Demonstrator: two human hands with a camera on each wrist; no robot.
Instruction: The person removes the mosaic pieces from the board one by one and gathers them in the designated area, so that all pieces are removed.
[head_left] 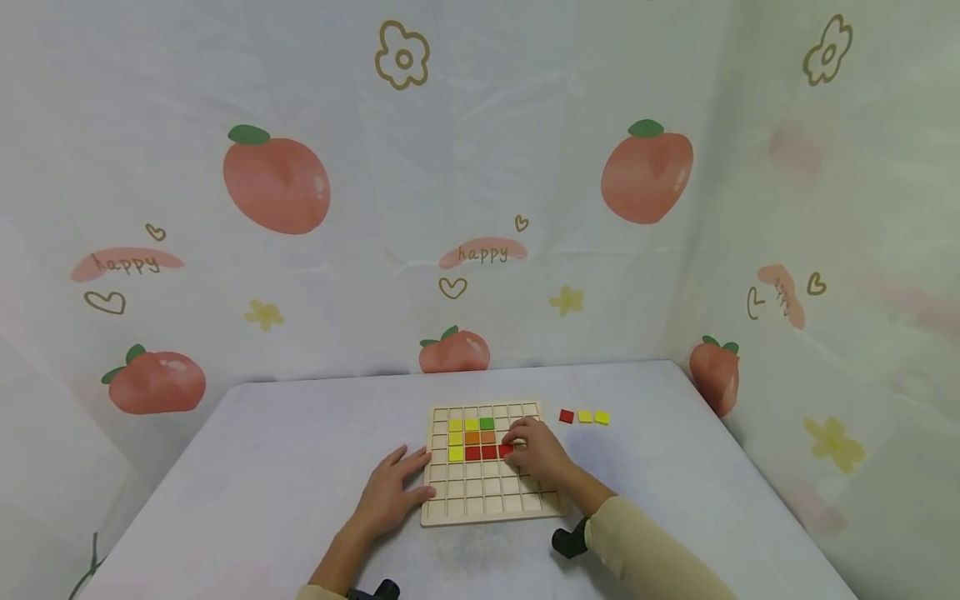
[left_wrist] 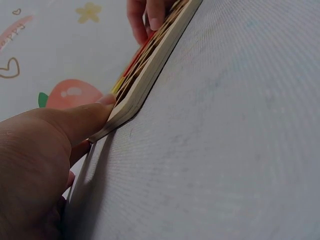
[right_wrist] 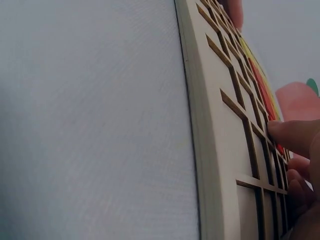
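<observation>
The board (head_left: 487, 507) lies flat on the surface (head_left: 300, 467). The left hand (head_left: 386, 496), fingers extended, touches the board's left edge. The right hand (head_left: 542, 454) pinches a red tile (head_left: 505, 451) at the right end of the red row (head_left: 489, 452). Three loose tiles (head_left: 585, 417) lie right of the board.

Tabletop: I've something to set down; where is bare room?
Bare: the tabletop left of the left hand, and the strip between the grid board and the back wall. Crowded: the board's far half, with colored tiles and the right hand; three loose tiles lie right of it.
</observation>
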